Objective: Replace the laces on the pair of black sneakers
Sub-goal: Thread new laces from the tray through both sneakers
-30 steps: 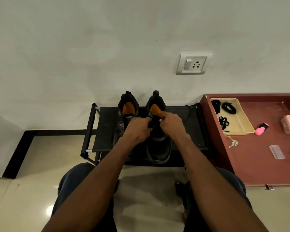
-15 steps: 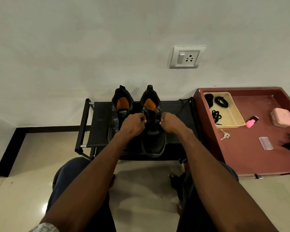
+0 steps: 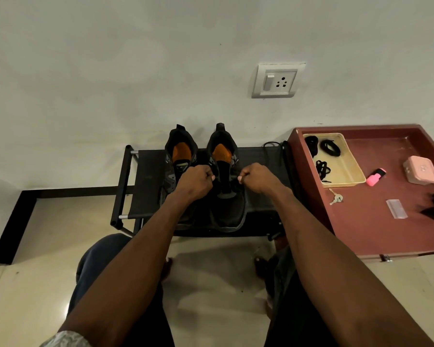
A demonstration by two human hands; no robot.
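Observation:
Two black sneakers with orange insoles stand side by side on a low black rack [image 3: 148,171], toes toward me. My left hand [image 3: 196,182] and my right hand [image 3: 257,179] flank the tongue of the right sneaker [image 3: 227,196], each pinched shut on what looks like an end of its black lace. The lace itself is too dark to make out clearly. The left sneaker [image 3: 179,156] is partly hidden behind my left hand. Spare black laces [image 3: 330,147] lie coiled in a cream tray [image 3: 348,171] on the red table.
A red table [image 3: 366,226] stands at the right with keys [image 3: 336,197], a pink highlighter [image 3: 375,177], a pink box [image 3: 421,170] and a clear packet [image 3: 396,209]. A wall socket [image 3: 277,81] sits above. My knees are below, on the tiled floor.
My hands have moved apart, from touching over the right sneaker's tongue to either side of it. The camera has shifted slightly.

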